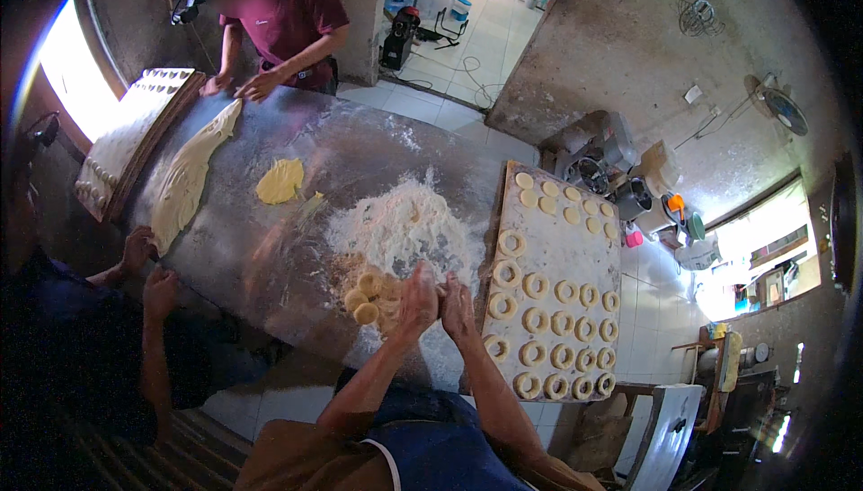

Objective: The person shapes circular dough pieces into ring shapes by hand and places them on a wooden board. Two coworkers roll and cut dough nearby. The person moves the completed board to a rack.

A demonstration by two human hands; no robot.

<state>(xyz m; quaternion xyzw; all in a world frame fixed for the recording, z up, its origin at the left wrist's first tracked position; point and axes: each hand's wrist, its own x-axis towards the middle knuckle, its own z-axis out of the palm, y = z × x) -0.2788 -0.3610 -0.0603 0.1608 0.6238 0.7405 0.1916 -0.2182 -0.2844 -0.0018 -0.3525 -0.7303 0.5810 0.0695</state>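
rolled dough sheet [184, 176], wall fan [784, 110], stand mixer [598, 168]

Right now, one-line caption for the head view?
Both hands, left hand and right hand, together beside dough pieces, flour pile, tray of rings.

Just beyond the fingers [421, 274] of the two hands is a white flour heap [402, 221]. Left of them sit pale yellow dough balls [364, 298]. Right of them, tan dough rings [539, 320] dot a white floury board [566, 253]. The table [270, 257] is shiny grey.
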